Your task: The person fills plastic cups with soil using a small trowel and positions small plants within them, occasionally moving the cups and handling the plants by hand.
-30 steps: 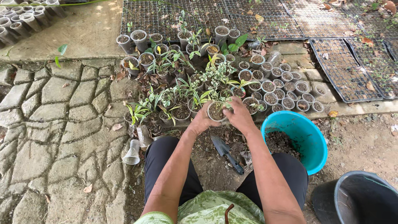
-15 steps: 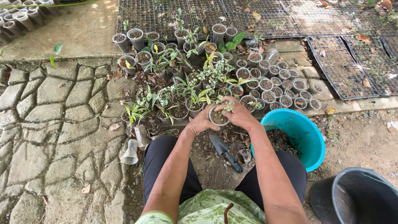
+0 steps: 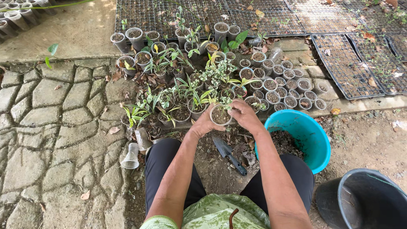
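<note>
Both hands meet around one small clear plastic cup (image 3: 220, 115) of dark, crumbly soil: the left hand (image 3: 206, 124) cups its side with fingers curled, and the right hand (image 3: 242, 113) arches over its rim, fingertips pressing at a small green seedling. This cup is held just above the bare dirt at the near edge of the crowd of potted seedlings (image 3: 199, 80). A metal trowel (image 3: 229, 155) with a dark handle lies between the knees, and a round turquoise basin (image 3: 306, 136) of soil sits just right.

We wear black trousers (image 3: 169, 169) over both legs and a green top with a pale leafy pattern (image 3: 212, 214) at the waist. Our forearms are bare, no sleeves reaching them, and our left hand (image 3: 205, 123) and right hand (image 3: 246, 116) go ungloved, without rings or watch.
</note>
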A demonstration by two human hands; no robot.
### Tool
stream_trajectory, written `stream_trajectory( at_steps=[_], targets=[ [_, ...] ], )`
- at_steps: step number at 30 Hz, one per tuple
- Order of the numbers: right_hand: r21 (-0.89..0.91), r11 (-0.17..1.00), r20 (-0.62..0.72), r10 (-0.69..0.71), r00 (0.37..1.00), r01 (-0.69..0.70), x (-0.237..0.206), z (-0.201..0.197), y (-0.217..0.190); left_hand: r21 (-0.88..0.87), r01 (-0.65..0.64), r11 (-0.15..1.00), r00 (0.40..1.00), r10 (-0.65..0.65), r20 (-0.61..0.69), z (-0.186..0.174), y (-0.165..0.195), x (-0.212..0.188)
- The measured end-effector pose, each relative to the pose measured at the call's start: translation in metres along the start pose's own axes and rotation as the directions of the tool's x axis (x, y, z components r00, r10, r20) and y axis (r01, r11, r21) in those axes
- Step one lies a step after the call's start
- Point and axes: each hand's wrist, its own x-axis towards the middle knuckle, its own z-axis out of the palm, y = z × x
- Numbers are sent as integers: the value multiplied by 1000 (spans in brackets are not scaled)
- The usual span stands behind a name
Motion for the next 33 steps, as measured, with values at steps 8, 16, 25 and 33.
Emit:
stream_trajectory(
  at_steps=[8, 16, 25, 33],
  targets=[
    [238, 928, -227, 339, 913, -285, 2, 18, 12, 37, -64, 997, 997, 63, 39, 8, -18, 14],
    [470, 819, -154, 443, 883, -329, 3, 16, 42, 156, -38, 987, 998, 28, 64, 9, -30, 28],
    [630, 729, -298, 547, 783, -269, 14, 10, 57, 57, -47, 997, 997, 44, 58, 6, -38, 37],
    [845, 466, -134, 660, 739, -262, 12, -3, 61, 56, 92, 994, 996, -91, -16, 13, -40, 40]
  ],
)
